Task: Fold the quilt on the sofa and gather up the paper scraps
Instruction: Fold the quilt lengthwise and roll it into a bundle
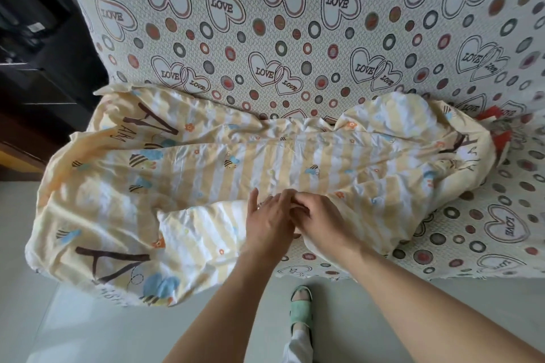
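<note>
Sofa (295,38), covered in a heart-print cloth, carries one quilt (206,162) spread lengthwise across the seat, its left end overhanging the floor. Two hands meet at the near edge: left hand (269,225) flat with fingers extended, right hand (320,219) curled, apparently pinching fabric. Risk: the overhanging end may drag the quilt off. Paper scraps: none identifiable; one red item (501,130) at far right
</note>
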`<state>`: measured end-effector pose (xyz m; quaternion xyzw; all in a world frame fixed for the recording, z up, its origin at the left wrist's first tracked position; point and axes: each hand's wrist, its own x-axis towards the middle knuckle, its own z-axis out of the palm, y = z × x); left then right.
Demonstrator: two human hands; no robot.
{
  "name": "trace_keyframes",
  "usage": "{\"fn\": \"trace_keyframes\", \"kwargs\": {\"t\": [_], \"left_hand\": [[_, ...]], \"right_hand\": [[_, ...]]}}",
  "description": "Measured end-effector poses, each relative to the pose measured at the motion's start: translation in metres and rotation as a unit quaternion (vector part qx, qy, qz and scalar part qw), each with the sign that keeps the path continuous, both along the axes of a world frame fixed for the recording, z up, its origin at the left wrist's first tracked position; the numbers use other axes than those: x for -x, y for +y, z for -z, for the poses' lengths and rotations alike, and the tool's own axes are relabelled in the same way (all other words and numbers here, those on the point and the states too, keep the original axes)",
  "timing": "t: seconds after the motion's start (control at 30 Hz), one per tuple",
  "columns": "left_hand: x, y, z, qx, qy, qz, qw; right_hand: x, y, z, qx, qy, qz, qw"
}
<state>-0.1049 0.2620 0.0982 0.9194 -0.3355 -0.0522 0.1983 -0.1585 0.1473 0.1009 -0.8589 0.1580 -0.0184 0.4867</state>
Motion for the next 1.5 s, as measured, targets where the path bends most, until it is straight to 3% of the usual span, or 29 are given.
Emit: {"fn": "trace_keyframes", "kwargs": {"t": [0.07,0.13,0.23,0.33,0.47,0.57,0.63,0.73,0.83,1.0,1.1,1.2,1.3,1.43,1.5], "left_hand": [[-0.019,-0.002,-0.001,0.013,0.089,-0.011,0.996],[-0.030,-0.002,-0.010,0.080,0.214,-0.085,0.970],[-0.034,-0.003,-0.022,0.227,0.328,-0.160,0.903],[-0.038,-0.006,-0.029,0.273,0.355,-0.142,0.883],[-0.053,-0.005,-0.022,0.255,0.340,-0.226,0.877],[-0.070,-0.003,-0.008,0.093,0.294,-0.276,0.910],[-0.070,-0.014,-0.004,-0.028,0.233,-0.197,0.952],[-0.057,-0.055,-0.007,0.000,0.149,0.002,0.989],[-0.043,-0.106,-0.019,0.043,0.144,0.085,0.985],[-0.057,-0.139,-0.036,0.072,0.278,-0.070,0.955],[-0.061,-0.149,-0.050,0.133,0.385,-0.180,0.896],[-0.060,-0.160,-0.062,0.139,0.409,-0.197,0.880],[-0.052,-0.163,-0.069,0.111,0.402,-0.148,0.897],[-0.044,-0.151,-0.073,0.127,0.389,-0.232,0.882],[-0.045,-0.140,-0.064,0.106,0.341,-0.240,0.903]], "right_hand": [[0.004,-0.007,-0.002,0.027,-0.041,0.034,0.998],[0.011,-0.016,0.004,0.105,-0.053,0.051,0.992],[0.021,-0.026,0.028,0.220,0.025,0.016,0.975],[0.018,-0.036,0.049,0.186,0.136,0.066,0.971],[0.003,-0.062,0.046,-0.004,0.088,0.152,0.984],[-0.013,-0.089,0.021,-0.074,0.064,0.179,0.979],[-0.028,-0.108,0.002,-0.068,0.075,0.147,0.984],[-0.042,-0.124,-0.023,-0.076,0.119,0.054,0.989],[-0.047,-0.134,-0.041,-0.110,0.140,0.021,0.984],[-0.021,-0.162,-0.042,-0.184,0.032,0.202,0.961],[0.010,-0.159,-0.030,-0.038,0.059,0.121,0.990],[0.015,-0.144,-0.002,0.093,0.075,0.055,0.991],[0.001,-0.142,0.016,-0.001,0.091,0.162,0.983],[0.003,-0.171,0.018,-0.091,0.068,0.228,0.967],[0.014,-0.189,0.008,-0.132,0.026,0.273,0.953]]}}
